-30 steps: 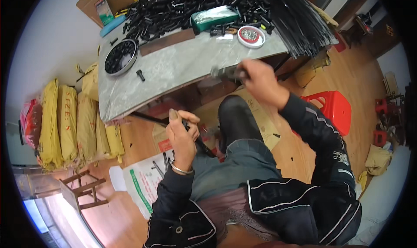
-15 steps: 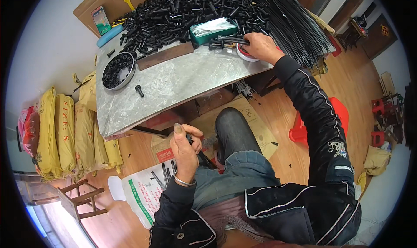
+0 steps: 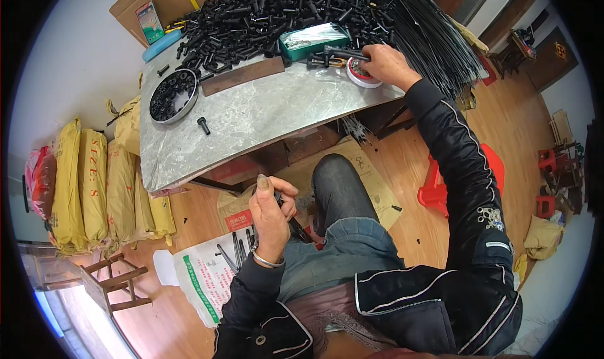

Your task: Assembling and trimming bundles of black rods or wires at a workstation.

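Observation:
My left hand (image 3: 270, 219) is closed above my lap, thumb up. Something black shows between its fingers, mostly hidden. On the table's near right part, my right hand (image 3: 389, 65) is closed at the rim of a small round white-and-red dish (image 3: 363, 77). From its fingers a dark rod-shaped piece (image 3: 346, 53) reaches left. A green box (image 3: 314, 55) holding thin pale strips stands left of that hand. Orange-handled pliers (image 3: 338, 62) lie between them, partly covered. Behind spreads a heap of black bolt-like plastic parts (image 3: 264, 19).
A round metal bowl (image 3: 190, 105) with black rings stands left on the grey table (image 3: 251, 110), near a loose black part (image 3: 203, 126) and a brown bar (image 3: 245, 75). Long black strips (image 3: 434, 38) lie right. Below are a red stool (image 3: 434, 192), a wooden stool (image 3: 116, 283) and yellow sacks (image 3: 94, 189).
My right hand has lifted slightly from the dish and moved a little right, showing more of the red interior. The dark rod-shaped piece moved with it. My left hand has barely shifted.

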Tool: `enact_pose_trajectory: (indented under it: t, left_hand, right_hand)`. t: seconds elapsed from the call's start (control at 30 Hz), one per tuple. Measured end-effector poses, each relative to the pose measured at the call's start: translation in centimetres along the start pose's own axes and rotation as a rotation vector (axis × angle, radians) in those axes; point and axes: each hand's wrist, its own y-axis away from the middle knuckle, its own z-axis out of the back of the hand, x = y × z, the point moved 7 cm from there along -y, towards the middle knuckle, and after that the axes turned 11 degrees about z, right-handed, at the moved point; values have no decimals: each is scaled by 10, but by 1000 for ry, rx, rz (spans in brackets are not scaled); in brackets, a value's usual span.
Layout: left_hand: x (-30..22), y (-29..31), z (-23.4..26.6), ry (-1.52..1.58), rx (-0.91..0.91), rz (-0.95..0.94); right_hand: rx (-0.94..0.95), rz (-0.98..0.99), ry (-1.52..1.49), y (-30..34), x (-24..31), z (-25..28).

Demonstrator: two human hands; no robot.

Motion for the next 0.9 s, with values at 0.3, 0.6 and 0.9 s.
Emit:
enact_pose_trajectory:
  t: [0.3, 0.6, 0.9]
  left_hand:
    - [2, 1, -9, 20, 151, -21]
    - [-14, 16, -22, 45, 451, -104]
    - [-28, 19, -11, -77, 166, -286]
  right_hand:
    - [-81, -109, -246, 2, -14, 8]
    - [69, -12, -1535, 51, 60, 1]
    - [293, 61, -1834, 131, 205, -27]
